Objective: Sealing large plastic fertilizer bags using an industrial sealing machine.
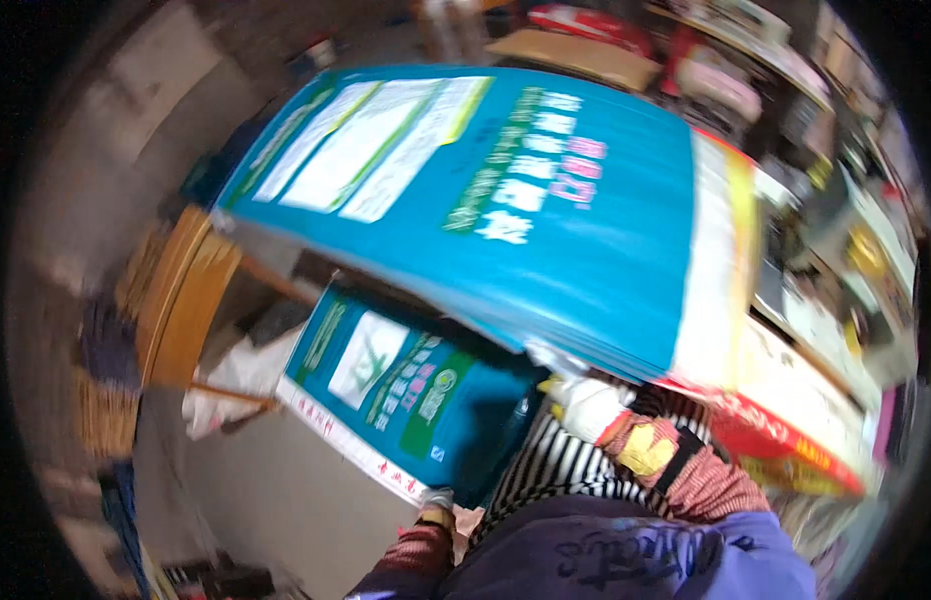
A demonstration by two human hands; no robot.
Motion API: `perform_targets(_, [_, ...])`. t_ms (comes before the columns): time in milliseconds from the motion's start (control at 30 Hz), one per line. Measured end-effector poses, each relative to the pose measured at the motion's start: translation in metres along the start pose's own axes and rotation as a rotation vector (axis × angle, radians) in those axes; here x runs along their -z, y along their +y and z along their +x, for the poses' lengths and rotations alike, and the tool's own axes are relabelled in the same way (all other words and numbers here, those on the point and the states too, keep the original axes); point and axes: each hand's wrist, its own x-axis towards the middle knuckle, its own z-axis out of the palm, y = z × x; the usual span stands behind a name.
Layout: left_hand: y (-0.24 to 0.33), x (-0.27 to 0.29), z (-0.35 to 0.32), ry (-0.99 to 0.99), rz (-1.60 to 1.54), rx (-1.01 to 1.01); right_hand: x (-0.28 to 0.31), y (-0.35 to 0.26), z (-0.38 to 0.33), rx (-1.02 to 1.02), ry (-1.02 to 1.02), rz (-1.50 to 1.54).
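A thick stack of flat teal printed sacks (616, 260) lies in front of me, with white and green panels on top. Lower down, another teal printed sack (471, 400) with a white lettered border slants between the stack and my lap. My left hand (438, 508) pinches this lower sack at its near edge; its other fingers are under the edge, out of sight. My right hand (588, 408), in a whitish glove with yellow patches, is at the near edge of the stack. Its fingertips are blurred, so their grip is unclear.
A wooden chair or stool (191, 300) stands at the left, with a white crumpled bag (241, 380) beside it. Red and white printed packaging (786, 420) adjoins the stack at the right. Cluttered shelves (846, 270) line the far right. A cardboard piece (574, 58) lies behind the stack.
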Motion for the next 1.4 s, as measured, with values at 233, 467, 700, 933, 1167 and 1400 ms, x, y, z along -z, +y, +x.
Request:
perform_targets(233, [0.185, 0.157, -0.133, 0.329, -0.618, -0.968, 0.060, -0.020, -0.049, -0.140, -0.156, 0.344])
perform_targets(467, [0.396, 0.242, -0.394, 0.198, -0.202, -1.998, 0.097, -0.027, -0.081, -0.058, -0.073, 0.417])
perform_targets(700, [0.485, 0.153, -0.446, 0.144, 0.560, -1.994, 0.136, -0.012, -0.130, -0.141, 0.197, 0.573])
perform_targets(933, [0.447, 0.187, -0.438, 0.033, 0.383, -2.133, 0.169, 0.025, -0.149, -0.475, 0.862, 1.518])
perform_targets(1167, [0.414, 0.204, -0.460, 0.318, 0.756, -2.389, 0.182, 0.047, -0.110, -0.461, 0.598, 1.136])
perform_targets(1400, [0.426, 0.230, -0.438, -0.542, 0.260, -1.676, 0.184, 0.026, -0.088, -0.572, 0.611, 1.090])
